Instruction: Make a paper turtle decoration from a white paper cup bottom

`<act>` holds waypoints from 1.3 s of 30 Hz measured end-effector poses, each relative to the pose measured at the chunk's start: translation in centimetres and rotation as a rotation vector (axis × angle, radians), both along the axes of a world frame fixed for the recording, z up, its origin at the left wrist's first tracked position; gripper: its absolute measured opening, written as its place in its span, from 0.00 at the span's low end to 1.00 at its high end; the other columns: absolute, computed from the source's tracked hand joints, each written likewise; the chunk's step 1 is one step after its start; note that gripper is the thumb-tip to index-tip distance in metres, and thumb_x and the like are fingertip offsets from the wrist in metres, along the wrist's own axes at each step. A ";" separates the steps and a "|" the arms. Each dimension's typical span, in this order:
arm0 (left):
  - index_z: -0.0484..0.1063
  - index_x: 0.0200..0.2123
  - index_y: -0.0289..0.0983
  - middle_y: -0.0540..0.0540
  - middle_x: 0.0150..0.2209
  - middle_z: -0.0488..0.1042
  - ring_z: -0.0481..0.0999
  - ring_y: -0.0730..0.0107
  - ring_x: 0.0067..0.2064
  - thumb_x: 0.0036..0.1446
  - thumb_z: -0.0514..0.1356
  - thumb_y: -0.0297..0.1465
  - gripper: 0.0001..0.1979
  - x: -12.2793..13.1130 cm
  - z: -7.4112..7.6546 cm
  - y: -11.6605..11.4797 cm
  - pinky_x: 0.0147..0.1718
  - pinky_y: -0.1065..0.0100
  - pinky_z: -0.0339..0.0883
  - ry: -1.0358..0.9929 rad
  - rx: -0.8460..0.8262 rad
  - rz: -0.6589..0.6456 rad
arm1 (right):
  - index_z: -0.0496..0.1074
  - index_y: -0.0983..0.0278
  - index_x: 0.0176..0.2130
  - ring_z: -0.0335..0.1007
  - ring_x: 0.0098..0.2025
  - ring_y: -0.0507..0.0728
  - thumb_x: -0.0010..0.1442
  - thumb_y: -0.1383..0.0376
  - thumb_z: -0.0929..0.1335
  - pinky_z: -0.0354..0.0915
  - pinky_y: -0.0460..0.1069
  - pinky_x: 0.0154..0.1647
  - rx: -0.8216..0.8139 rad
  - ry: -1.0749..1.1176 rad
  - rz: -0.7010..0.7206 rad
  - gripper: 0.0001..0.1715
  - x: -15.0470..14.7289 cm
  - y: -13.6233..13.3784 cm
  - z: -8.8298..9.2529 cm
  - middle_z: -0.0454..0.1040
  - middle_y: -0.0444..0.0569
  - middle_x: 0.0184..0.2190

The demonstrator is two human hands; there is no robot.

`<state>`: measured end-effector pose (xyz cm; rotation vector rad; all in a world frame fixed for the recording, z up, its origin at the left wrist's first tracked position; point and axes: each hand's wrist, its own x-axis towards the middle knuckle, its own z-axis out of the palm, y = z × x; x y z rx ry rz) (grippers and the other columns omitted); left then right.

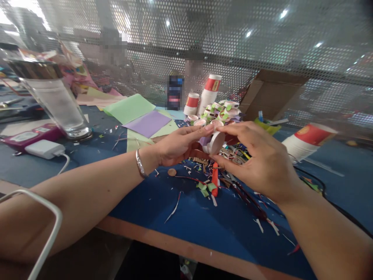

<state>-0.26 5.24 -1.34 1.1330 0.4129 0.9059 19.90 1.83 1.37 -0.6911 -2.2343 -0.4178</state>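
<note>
Between both hands is a small white round piece (217, 143), like the cut-off bottom of a paper cup, tilted on its edge with a bit of purple paper on its left side. My left hand (182, 146) grips it from the left, thumb on top; a silver bangle circles that wrist. From the right, my right hand (256, 155) holds its rim with fingers above and thumb below. Beneath the hands lie an orange-red cutter (215, 179), green paper scraps (206, 188) and many paper cuttings. Behind them sits a pile of similar cup pieces with green and purple paper (221, 111).
Stacked paper cups (208, 93) stand at the back, another cup stack (310, 142) leans at right. Green paper (129, 109) and purple paper (148, 123) lie left of centre. A glass water bottle (60, 101), a purple power strip (32, 138) and a white charger (45, 149) are at left.
</note>
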 end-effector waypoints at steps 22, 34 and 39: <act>0.78 0.42 0.37 0.46 0.37 0.78 0.79 0.70 0.38 0.60 0.65 0.42 0.15 0.0 0.0 -0.1 0.42 0.65 0.77 0.024 0.069 0.057 | 0.69 0.61 0.56 0.74 0.55 0.68 0.56 0.69 0.73 0.71 0.66 0.56 -0.022 -0.014 0.009 0.28 -0.1 0.1 -0.1 0.77 0.57 0.51; 0.71 0.27 0.35 0.52 0.27 0.69 0.69 0.78 0.29 0.57 0.65 0.32 0.09 -0.2 0.0 -0.2 0.33 0.73 0.71 -0.001 0.107 0.055 | 0.69 0.62 0.56 0.73 0.56 0.68 0.58 0.69 0.72 0.70 0.66 0.56 -0.049 -0.043 0.005 0.26 -0.1 0.1 -0.2 0.77 0.58 0.51; 0.67 0.26 0.35 0.52 0.27 0.68 0.67 0.79 0.29 0.54 0.65 0.30 0.09 0.0 -0.3 -0.2 0.30 0.75 0.66 0.021 0.143 0.098 | 0.69 0.65 0.55 0.72 0.57 0.68 0.59 0.67 0.72 0.69 0.66 0.57 -0.057 -0.055 0.016 0.24 -0.2 0.2 -0.3 0.76 0.60 0.51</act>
